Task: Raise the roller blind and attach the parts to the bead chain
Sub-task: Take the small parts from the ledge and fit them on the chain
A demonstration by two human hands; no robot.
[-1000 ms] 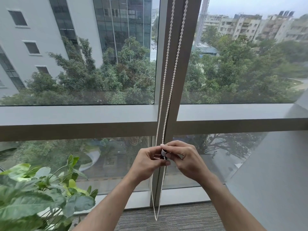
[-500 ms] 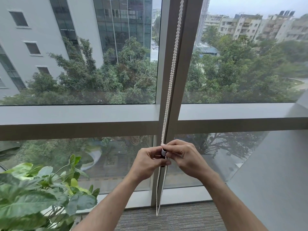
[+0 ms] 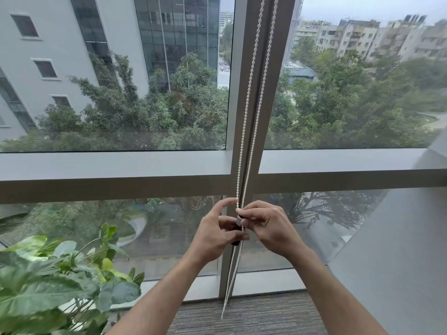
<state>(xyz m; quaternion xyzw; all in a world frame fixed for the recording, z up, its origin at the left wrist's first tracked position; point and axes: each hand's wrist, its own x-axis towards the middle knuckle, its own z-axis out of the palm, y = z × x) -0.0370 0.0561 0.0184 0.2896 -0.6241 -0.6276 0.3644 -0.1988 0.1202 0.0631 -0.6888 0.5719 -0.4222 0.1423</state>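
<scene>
A white bead chain (image 3: 251, 97) hangs in two strands down the window's centre post, its loop ending near the floor. Both hands meet on it at waist height. My left hand (image 3: 215, 235) pinches a small dark part (image 3: 235, 238) against the chain, index finger raised and touching the strand. My right hand (image 3: 268, 226) grips the chain and a small white piece (image 3: 239, 220) at the top of that part. The blind itself is out of view above.
A leafy potted plant (image 3: 55, 281) fills the lower left. A grey angled wall (image 3: 396, 262) stands at the right. The window frame (image 3: 116, 172) runs across; grey carpet (image 3: 254, 315) lies below.
The two chain strands have spread apart again above my hands. My left index finger has lifted up onto the chain, and more of the dark part shows between the hands.
</scene>
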